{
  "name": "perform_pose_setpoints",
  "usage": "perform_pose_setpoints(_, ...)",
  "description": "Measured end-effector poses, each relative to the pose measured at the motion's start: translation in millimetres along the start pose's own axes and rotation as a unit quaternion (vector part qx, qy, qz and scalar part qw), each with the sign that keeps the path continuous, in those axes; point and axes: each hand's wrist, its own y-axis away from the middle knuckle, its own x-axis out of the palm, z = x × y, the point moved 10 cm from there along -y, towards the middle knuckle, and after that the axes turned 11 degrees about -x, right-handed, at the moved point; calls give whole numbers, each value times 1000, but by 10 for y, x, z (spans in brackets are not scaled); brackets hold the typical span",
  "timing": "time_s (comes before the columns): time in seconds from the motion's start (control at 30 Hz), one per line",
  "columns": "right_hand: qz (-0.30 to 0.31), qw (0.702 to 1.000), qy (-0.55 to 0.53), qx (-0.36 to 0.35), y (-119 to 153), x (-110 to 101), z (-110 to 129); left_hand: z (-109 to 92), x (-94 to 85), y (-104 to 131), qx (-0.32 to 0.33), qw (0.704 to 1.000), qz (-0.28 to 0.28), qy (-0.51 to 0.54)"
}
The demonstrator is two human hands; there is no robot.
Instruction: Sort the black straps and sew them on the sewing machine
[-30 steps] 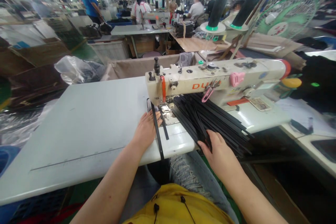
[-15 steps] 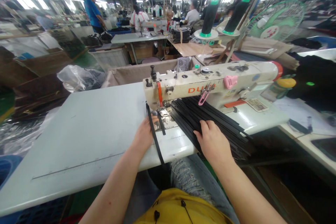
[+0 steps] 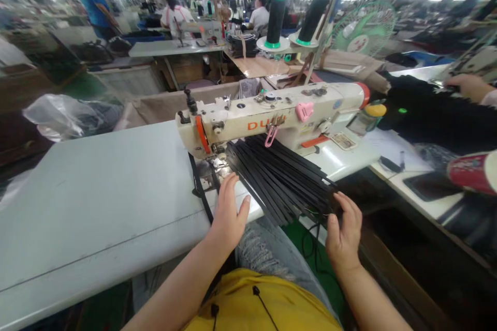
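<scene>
A fan of black strips [image 3: 283,178] lies under the arm of the white sewing machine [image 3: 240,119], its loose ends reaching over the table's front edge. My left hand [image 3: 231,212] is just in front of the needle area, thumb apart from the fingers, with nothing in it. At the right ends of the strips is my right hand [image 3: 345,225], thumb and fingers apart, its fingertips close to them; whether they touch is unclear. A separate black strip [image 3: 200,186] hangs from the machine's left end and passes down behind my left hand.
The pale table [image 3: 116,181] extends left. Two black thread cones [image 3: 276,20] stand behind the machine, near a green fan [image 3: 363,31]. At right are a co-worker's hand [image 3: 468,87], black material [image 3: 430,114] and a red cup [image 3: 469,171].
The view has turned right. My left hand has left the strip by the needle and moved right. My right hand has moved off the top of the strips to their outer ends, and the strips are spread wider.
</scene>
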Motion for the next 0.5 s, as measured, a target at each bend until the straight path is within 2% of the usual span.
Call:
perform_pose_setpoints(0.07, 7, 1000, -19, 23, 113, 117, -83, 96, 242, -69, -48, 999, 6, -4)
perform_pose_setpoints(0.17, -6, 999, -33, 31, 113, 296, -94, 161, 458, -210, -98, 995, -4, -33)
perform_pose_setpoints(0.3, -5, 1000, -11, 2, -92, 589, 46, 113, 613, -396, -137, 987, -24, -77)
perform_pose_setpoints(0.5, 22, 999, 41, 14, -372, 1052, 238, 8, 823, -737, -171, 980, -51, -93)
